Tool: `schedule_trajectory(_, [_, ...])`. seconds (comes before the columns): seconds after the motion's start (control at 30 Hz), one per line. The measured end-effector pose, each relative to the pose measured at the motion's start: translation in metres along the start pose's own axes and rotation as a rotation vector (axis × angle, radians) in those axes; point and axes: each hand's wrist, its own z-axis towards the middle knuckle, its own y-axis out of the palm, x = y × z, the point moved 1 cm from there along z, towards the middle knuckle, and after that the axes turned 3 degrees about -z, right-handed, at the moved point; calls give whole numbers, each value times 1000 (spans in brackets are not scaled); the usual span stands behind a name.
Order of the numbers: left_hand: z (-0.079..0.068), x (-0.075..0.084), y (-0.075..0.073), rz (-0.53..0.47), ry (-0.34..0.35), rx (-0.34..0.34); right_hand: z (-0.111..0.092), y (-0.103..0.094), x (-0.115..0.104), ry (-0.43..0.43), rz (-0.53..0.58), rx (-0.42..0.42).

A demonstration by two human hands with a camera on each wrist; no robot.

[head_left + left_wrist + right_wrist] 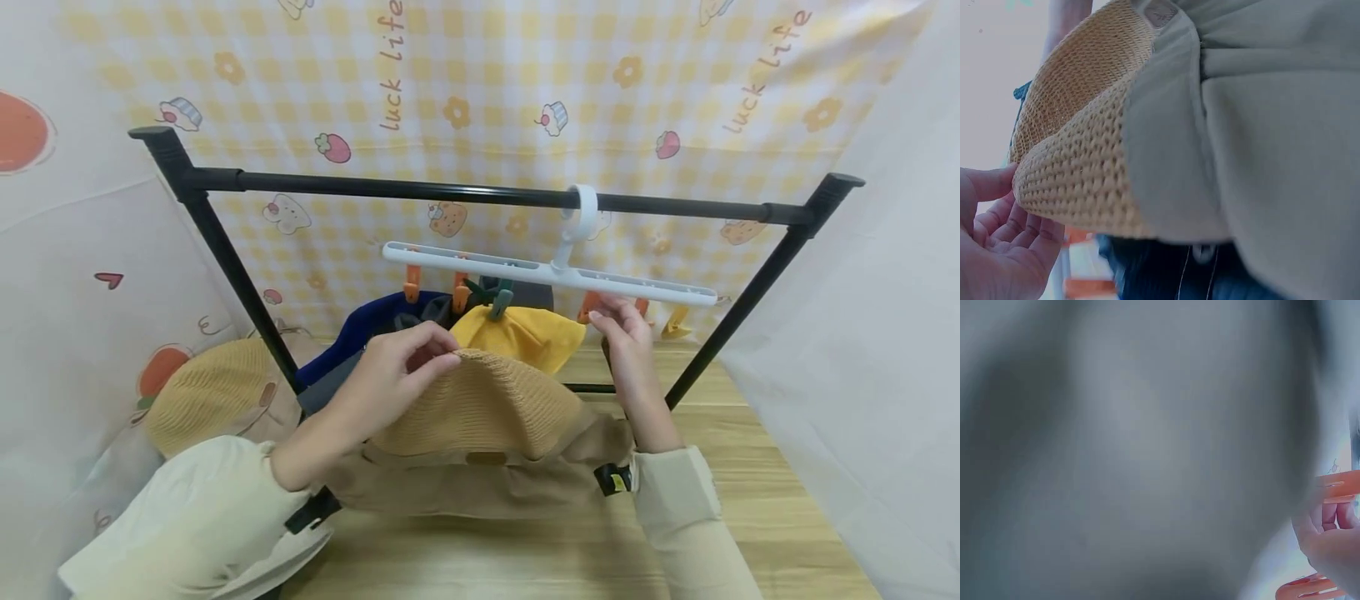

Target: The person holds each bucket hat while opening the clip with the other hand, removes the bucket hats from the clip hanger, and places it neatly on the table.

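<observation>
A straw hat (pixel 480 408) with a beige cloth brim hangs from my left hand (pixel 405 367), which pinches the edge of its woven crown; the left wrist view shows thumb and fingers on that straw edge (pixel 1079 175). My right hand (pixel 632 350) is raised under the right half of a white hanger (pixel 555 273) and pinches an orange clip (pixel 588 307) there. In the right wrist view a blurred grey-beige surface, apparently the brim, covers most of the picture; the right hand (pixel 1335 544) shows at the right edge by the orange clip (pixel 1341 484).
The hanger hooks over a black rail (pixel 390 188). A green clip (pixel 501 304) holds a yellow cloth item (pixel 525 333); dark blue fabric (pixel 352 333) is to its left. More orange clips (pixel 412 283) and a yellow clip (pixel 677 322) hang along it. A second straw hat (pixel 210 392) is at left.
</observation>
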Motion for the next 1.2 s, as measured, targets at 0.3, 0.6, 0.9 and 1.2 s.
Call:
schedule_trajectory(0.3, [-32,-10,-37,38,-77,-23,1,-7,-4,-7,-28,0])
schedule_trajectory(0.6, [-57,-38,-58,-114,-241,-200,3,-17,-3,-1,-30,23])
schedule_trajectory(0.9, [-69,-56,-53,-281,-354,-325,2,-22,-1,16,2,18])
schedule_trajectory(1.2, [-70,-27,-57,-276,-282,-348,4,-27,-2,7,-39,46])
